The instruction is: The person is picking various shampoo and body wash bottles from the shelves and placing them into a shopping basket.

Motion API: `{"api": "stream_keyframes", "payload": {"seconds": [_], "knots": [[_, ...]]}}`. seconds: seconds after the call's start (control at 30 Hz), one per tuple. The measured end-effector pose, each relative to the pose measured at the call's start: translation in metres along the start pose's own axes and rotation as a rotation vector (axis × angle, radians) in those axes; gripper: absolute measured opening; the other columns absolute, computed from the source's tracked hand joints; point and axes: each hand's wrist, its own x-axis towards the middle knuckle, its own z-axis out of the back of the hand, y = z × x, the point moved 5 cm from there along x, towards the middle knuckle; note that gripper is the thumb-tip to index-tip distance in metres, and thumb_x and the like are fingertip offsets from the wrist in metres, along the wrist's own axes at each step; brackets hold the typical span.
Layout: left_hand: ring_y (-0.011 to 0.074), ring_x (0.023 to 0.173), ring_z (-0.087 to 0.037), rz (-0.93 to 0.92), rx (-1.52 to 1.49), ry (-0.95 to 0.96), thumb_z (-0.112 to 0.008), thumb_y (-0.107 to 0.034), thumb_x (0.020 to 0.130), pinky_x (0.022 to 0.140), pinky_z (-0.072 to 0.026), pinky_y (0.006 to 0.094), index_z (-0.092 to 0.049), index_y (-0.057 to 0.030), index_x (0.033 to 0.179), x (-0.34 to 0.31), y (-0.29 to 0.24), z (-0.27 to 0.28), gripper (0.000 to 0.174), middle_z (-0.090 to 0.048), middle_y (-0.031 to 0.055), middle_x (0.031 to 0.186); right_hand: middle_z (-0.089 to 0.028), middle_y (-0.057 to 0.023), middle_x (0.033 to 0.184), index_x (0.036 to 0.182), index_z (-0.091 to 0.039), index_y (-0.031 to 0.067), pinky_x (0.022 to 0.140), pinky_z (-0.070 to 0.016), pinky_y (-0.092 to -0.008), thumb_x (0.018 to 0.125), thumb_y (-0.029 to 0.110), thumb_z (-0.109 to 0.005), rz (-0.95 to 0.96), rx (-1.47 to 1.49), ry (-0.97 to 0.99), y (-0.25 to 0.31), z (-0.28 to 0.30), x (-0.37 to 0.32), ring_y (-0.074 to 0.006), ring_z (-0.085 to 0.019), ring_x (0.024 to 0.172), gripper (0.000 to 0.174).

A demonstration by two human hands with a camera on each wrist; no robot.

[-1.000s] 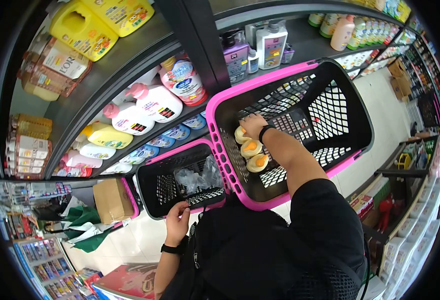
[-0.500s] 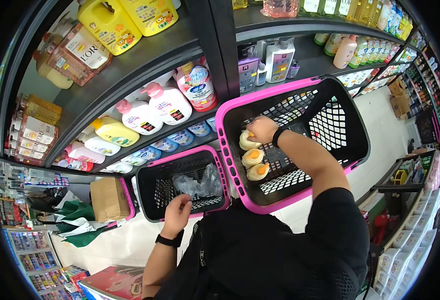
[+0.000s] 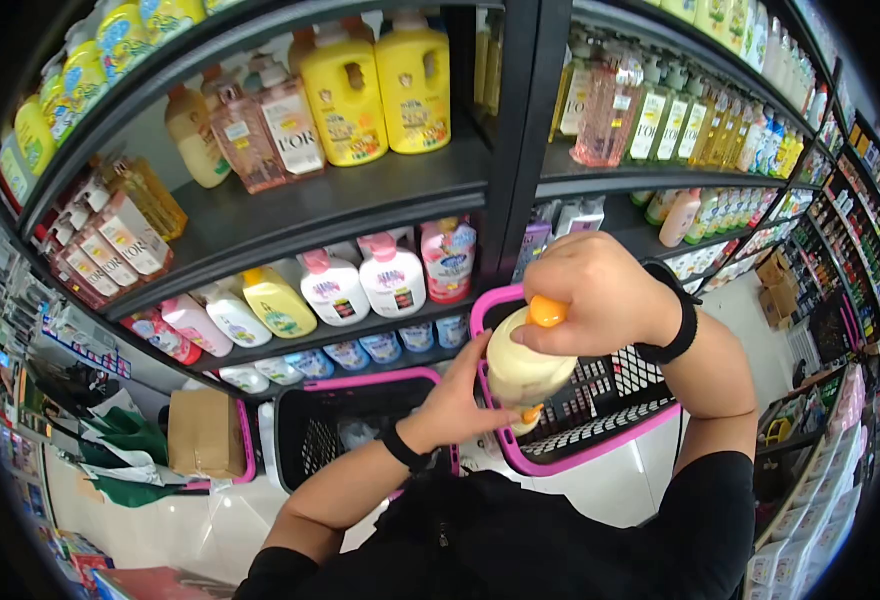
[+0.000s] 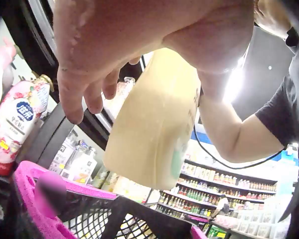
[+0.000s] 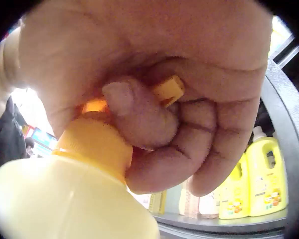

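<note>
A pale cream pump bottle (image 3: 525,362) with an orange pump head hangs tilted above the large black basket with a pink rim (image 3: 585,458). My right hand (image 3: 600,285) grips it by the neck and pump; in the right wrist view the fingers curl round the orange pump (image 5: 172,89). My left hand (image 3: 455,400) is beside the lower part of the bottle, thumb and fingers spread. In the left wrist view those fingers (image 4: 92,97) reach out loosely alongside the bottle (image 4: 154,119). Another orange pump top (image 3: 531,413) shows below, inside the basket.
A smaller pink-rimmed basket (image 3: 380,381) holding clear plastic stands to the left, beside a cardboard box (image 3: 205,435). Shelves (image 3: 360,190) ahead carry yellow jugs (image 3: 342,100), white pump bottles (image 3: 392,275) and other bottles. White tiled floor (image 3: 610,490) shows around the baskets.
My right hand has lifted one pump bottle up out of the large basket. The left hand has moved right from the small basket to the bottle, and the head view has tilted up toward the shelves.
</note>
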Motion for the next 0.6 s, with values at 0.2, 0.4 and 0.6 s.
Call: {"api": "stream_keyframes", "payload": {"seconds": [0.2, 0.4, 0.6], "knots": [[0.0238, 0.134, -0.051, -0.005, -0.475, 0.083, -0.084, -0.007, 0.074, 0.113, -0.0409, 0.0412, -0.028, -0.0050, 0.152, -0.047, -0.024, 0.026, 0.096, -0.051, 0.0111, 0.143, -0.056, -0.0099, 0.060, 0.069, -0.059, 0.0064, 0.056, -0.0453, -0.0434, 0.076, 0.030, -0.081, 0.024, 0.032, -0.039, 0.055, -0.016, 0.057, -0.0350, -0.059, 0.059, 0.033], [0.0246, 0.128, -0.057, -0.016, -0.534, -0.038, -0.076, 0.001, 0.079, 0.108, -0.0461, 0.0418, -0.034, -0.0021, 0.146, -0.066, -0.033, 0.080, 0.079, -0.055, 0.0123, 0.137, -0.065, -0.0195, 0.101, 0.116, -0.060, -0.0003, 0.081, -0.0521, -0.0448, 0.083, 0.045, -0.077, -0.045, -0.101, 0.006, 0.037, -0.033, 0.101, -0.0403, -0.064, 0.096, 0.058], [0.0243, 0.117, -0.064, 0.022, -0.492, -0.185, -0.072, 0.004, 0.083, 0.100, -0.0529, 0.0396, -0.043, 0.0007, 0.139, -0.030, -0.055, 0.152, 0.063, -0.063, 0.0132, 0.129, -0.051, -0.0262, 0.137, 0.149, -0.036, -0.0010, 0.101, -0.0495, -0.0410, 0.090, 0.022, -0.074, -0.359, 0.490, -0.335, 0.000, -0.069, 0.074, -0.0335, -0.059, 0.121, 0.074]]}}
